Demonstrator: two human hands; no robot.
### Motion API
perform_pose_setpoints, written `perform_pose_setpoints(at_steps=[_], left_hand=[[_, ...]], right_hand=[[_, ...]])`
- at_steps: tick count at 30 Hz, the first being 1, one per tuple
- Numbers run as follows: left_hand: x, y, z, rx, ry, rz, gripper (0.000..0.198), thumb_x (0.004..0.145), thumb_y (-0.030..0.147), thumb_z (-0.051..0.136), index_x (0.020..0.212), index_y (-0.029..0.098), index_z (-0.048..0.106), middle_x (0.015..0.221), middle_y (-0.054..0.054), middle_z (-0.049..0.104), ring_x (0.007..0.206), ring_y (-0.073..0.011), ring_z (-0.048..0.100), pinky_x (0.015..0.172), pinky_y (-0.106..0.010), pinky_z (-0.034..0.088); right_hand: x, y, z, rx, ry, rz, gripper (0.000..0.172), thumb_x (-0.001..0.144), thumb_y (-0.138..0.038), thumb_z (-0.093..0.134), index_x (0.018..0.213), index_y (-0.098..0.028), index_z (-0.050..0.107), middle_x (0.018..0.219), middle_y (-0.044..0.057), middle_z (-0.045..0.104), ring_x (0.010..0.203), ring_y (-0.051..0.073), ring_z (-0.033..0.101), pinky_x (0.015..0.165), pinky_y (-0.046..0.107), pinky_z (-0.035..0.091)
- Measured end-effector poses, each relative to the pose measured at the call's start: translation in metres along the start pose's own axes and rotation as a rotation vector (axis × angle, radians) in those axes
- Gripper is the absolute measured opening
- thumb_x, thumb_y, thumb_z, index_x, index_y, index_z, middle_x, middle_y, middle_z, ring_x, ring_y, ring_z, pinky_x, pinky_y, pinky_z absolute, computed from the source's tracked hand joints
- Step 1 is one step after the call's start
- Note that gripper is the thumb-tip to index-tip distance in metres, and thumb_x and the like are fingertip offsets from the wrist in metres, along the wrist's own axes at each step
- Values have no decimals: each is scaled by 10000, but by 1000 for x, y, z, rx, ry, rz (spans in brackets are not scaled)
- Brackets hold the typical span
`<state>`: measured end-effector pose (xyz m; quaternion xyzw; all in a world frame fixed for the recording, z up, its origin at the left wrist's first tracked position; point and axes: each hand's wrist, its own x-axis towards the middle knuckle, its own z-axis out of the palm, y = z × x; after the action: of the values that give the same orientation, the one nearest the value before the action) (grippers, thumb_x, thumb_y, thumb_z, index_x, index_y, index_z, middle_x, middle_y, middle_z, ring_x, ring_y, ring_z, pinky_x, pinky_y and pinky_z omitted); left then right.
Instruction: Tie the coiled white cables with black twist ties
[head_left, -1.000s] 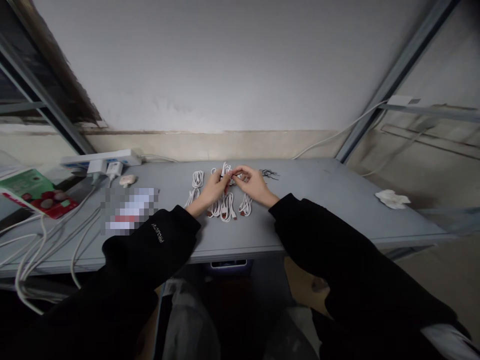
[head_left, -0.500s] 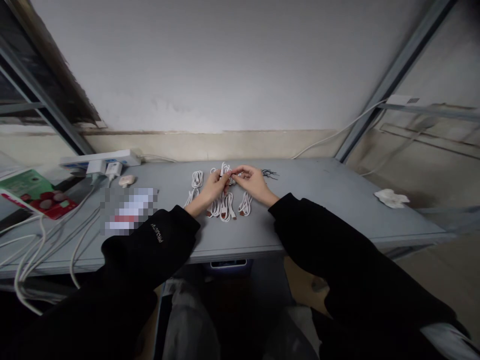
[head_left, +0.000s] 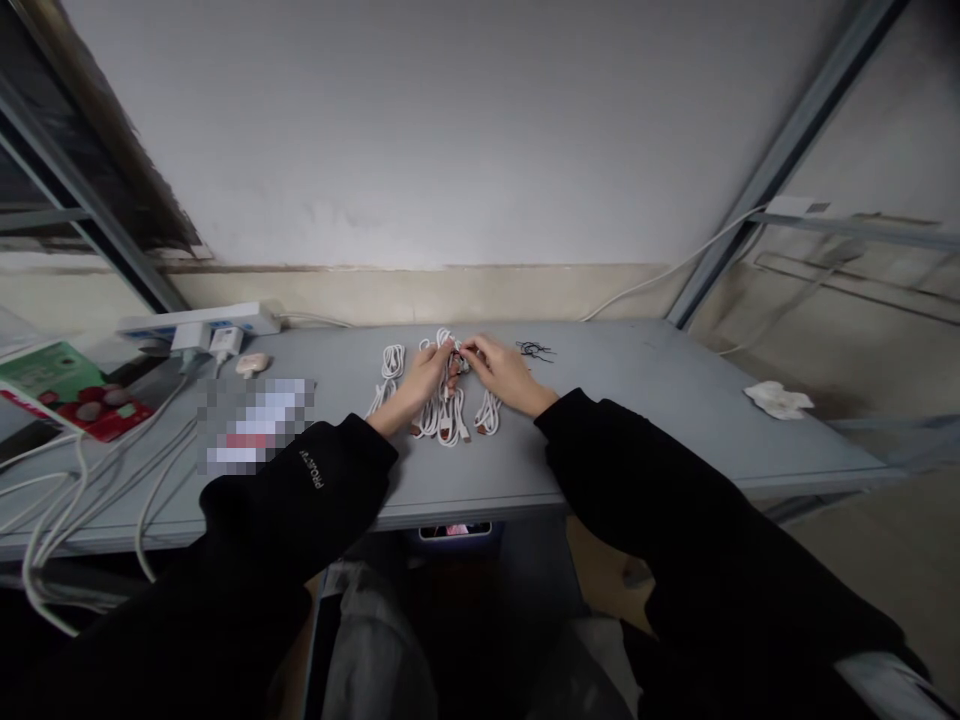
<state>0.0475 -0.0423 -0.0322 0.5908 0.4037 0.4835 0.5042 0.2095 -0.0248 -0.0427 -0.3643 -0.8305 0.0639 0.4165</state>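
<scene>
My left hand (head_left: 424, 378) is closed around a white coiled cable (head_left: 444, 338), whose loops rise above its fingers. Close on its right, my right hand (head_left: 504, 370) has thumb and forefinger pinched together at the cable; what they grip is too small to make out. Several coiled white cables lie below and around the hands, among them one coil (head_left: 487, 412) under my right wrist and another (head_left: 392, 361) to the left. Thin black ties (head_left: 535, 350) lie in a loose pile just right of my right hand.
On the left are a power strip (head_left: 255, 318) with plugs, a small pale case (head_left: 253, 364), a blurred-out phone-like object (head_left: 259, 425), a green and red box (head_left: 67, 390) and trailing cords (head_left: 161, 480). A crumpled tissue (head_left: 778, 400) lies at the right.
My right hand's fingers have shifted slightly, and a little more of the held cable shows between the hands. The whole view has moved slightly.
</scene>
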Motion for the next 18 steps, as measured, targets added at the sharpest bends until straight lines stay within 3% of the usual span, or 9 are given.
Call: perform_pose_setpoints(at_steps=[4,8,11,14,18], left_hand=[[0,0,-1,133,-31,23,535,950,614,473,619,195,499,503,-4,498,451,-120,489,519,-274,415],[-3,3,1,71,-33,-15,483,951,591,491,669,200,490,542,13,486,427,-107,463,467,-268,366],[-4,6,2,-19,-43,-45,437,970,534,491,692,198,482,564,34,443,410,-87,424,442,-259,330],[-5,8,4,-70,-57,-66,406,985,491,483,709,193,499,549,51,391,393,-76,385,429,-250,301],[-5,9,4,-115,-58,-78,385,983,477,492,723,193,503,533,59,355,382,-73,355,415,-241,273]], right_hand=[[-1,0,4,164,-31,67,171,1014,-334,435,970,-234,566,816,4,655,705,166,584,666,293,423],[-2,-4,2,202,-39,65,221,1013,-376,412,959,-230,569,740,-10,615,623,151,535,625,288,402],[-3,-5,-1,134,-43,1,169,968,-335,503,1059,-226,594,806,6,653,633,157,549,628,294,404],[-3,-4,-4,7,-37,-106,266,905,-243,577,1169,-222,598,928,37,685,698,172,584,650,300,419],[-3,-1,-7,-106,-38,-173,252,952,-245,552,1195,-233,617,1028,65,698,809,194,626,698,309,453]])
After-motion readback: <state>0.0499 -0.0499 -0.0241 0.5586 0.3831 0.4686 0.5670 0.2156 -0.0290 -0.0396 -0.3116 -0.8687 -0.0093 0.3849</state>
